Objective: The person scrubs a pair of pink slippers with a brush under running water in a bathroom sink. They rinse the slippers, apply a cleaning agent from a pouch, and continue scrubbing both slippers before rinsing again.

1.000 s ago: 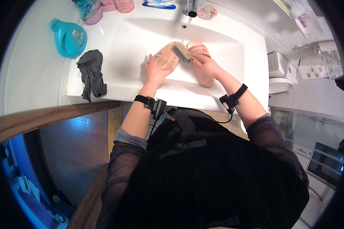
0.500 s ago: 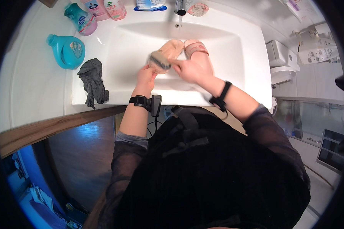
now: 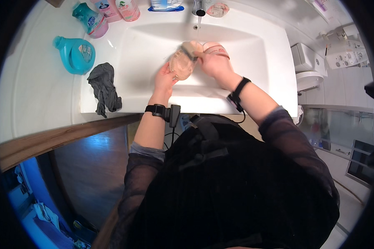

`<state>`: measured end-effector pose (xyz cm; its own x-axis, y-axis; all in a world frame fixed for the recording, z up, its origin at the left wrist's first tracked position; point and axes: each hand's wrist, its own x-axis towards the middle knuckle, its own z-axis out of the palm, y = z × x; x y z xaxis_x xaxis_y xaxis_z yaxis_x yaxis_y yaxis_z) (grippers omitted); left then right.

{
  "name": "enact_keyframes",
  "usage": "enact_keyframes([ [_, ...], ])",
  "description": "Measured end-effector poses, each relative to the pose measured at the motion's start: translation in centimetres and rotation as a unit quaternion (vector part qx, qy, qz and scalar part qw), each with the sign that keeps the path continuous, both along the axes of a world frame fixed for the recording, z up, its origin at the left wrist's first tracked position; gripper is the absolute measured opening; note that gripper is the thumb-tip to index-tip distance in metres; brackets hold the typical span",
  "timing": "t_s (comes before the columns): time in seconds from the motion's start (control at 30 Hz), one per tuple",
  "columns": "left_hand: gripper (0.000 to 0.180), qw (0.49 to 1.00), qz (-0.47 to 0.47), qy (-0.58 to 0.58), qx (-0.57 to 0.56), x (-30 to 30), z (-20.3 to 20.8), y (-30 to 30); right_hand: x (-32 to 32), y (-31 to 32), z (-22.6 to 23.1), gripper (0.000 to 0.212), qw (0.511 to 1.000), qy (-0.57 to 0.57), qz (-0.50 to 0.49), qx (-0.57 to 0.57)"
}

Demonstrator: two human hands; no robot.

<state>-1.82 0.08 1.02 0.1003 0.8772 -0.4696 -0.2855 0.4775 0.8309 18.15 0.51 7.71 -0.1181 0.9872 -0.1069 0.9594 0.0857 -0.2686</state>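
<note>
Peach-coloured, a slipper (image 3: pixel 181 66) slants above the floor of the white basin (image 3: pixel 131 54), its near end gripped by the curled fingers of the left hand (image 3: pixel 165 79); whether it touches the basin is hard to tell. Against its far part is a blurred brush (image 3: pixel 188 52), its handle clasped in the fingers of the right hand (image 3: pixel 216 66). Just beyond those right fingers lies a pink slipper (image 3: pixel 217 49), and the hand and wrist hide much of it from view. A black wristband (image 3: pixel 241 86) with a small device and cable sits behind the right hand; another band (image 3: pixel 156 109) circles the left wrist.

Farther past both hands' fingers are the drain (image 3: pixel 195 28), a chrome tap (image 3: pixel 199 8) running water, a crumpled pink item (image 3: pixel 217 10) right of it and a blue-and-white packet (image 3: pixel 166 6) left of it. Well to the left of the left fingers, a dark grey cloth-like piece (image 3: pixel 104 89) drapes over the rim, near a turquoise jug (image 3: pixel 75 56). Beyond the jug stand a teal-and-pink bottle (image 3: pixel 90 20), a pink container (image 3: pixel 108 9) and a pink bottle (image 3: pixel 128 10).
</note>
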Motion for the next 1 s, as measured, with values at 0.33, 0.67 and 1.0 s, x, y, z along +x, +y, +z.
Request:
enact_keyframes([
  [0.33, 0.043, 0.993, 0.061, -0.083, -0.063, -0.7, -0.9, 0.5, 0.5, -4.0, -1.0, 0.037, 0.979, 0.147, 0.103, -0.096],
  [0.67, 0.041, 0.993, 0.068, -0.061, -0.076, -0.8, -1.0, 0.5, 0.3, -3.0, -1.3, 0.037, 0.978, 0.180, 0.095, -0.046],
  [1.0, 0.039, 0.995, 0.061, -0.054, -0.063, -0.5, -0.8, 0.5, 5.7, 0.7, -5.7, 0.039, 0.980, 0.179, -0.089, -0.020],
])
